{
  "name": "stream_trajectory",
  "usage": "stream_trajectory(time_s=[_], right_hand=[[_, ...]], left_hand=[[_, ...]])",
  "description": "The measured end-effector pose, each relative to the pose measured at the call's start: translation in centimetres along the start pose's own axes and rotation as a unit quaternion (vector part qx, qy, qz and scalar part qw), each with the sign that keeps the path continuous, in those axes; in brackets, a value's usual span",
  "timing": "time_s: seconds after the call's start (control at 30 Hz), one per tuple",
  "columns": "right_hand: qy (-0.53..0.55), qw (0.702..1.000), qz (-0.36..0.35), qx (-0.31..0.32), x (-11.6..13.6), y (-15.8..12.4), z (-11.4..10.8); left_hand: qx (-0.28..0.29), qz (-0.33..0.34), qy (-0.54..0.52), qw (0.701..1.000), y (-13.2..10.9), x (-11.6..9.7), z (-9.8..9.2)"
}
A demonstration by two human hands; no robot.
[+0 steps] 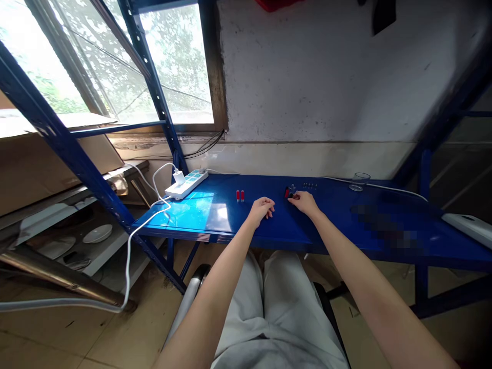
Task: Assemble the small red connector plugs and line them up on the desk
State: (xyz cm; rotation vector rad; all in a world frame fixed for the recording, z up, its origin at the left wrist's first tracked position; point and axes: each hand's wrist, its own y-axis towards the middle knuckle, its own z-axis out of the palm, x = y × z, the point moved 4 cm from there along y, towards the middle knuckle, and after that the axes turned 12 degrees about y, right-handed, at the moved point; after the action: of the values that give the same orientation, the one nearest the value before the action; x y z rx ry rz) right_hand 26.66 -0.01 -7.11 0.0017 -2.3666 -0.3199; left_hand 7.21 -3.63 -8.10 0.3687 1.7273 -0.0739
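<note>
My left hand (pixel 263 208) is over the front part of the blue table (pixel 277 225), its fingers loosely curled inward; whether anything lies inside them is hidden. To its left, two small red pieces with pale lower ends (pixel 240 196) stand side by side on the tabletop. My right hand (pixel 305 201) reaches to a small red and black piece (pixel 287 192), its fingertips pinched together at its near side. What exactly they grip is too small to make out. Just behind these fingers are small clear bits (pixel 292 187), and several tiny pale pieces (pixel 309 186) form a row farther right.
A white power strip (pixel 187 184) with a plugged-in charger and cable is at the table's left end. Toward the back right stands a clear glass (pixel 360 181) near a white cable. A white device (pixel 469 228) sits at the right edge. Blue metal posts (pixel 154 77) flank the table.
</note>
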Motion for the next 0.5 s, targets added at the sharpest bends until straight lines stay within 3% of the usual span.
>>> stream_trajectory(time_s=[0.5], right_hand=[[-0.055,0.998,0.024,0.006,1.4,0.4,0.9]], left_hand=[[-0.001,0.001,0.008,1.000,-0.1,-0.1,0.0]])
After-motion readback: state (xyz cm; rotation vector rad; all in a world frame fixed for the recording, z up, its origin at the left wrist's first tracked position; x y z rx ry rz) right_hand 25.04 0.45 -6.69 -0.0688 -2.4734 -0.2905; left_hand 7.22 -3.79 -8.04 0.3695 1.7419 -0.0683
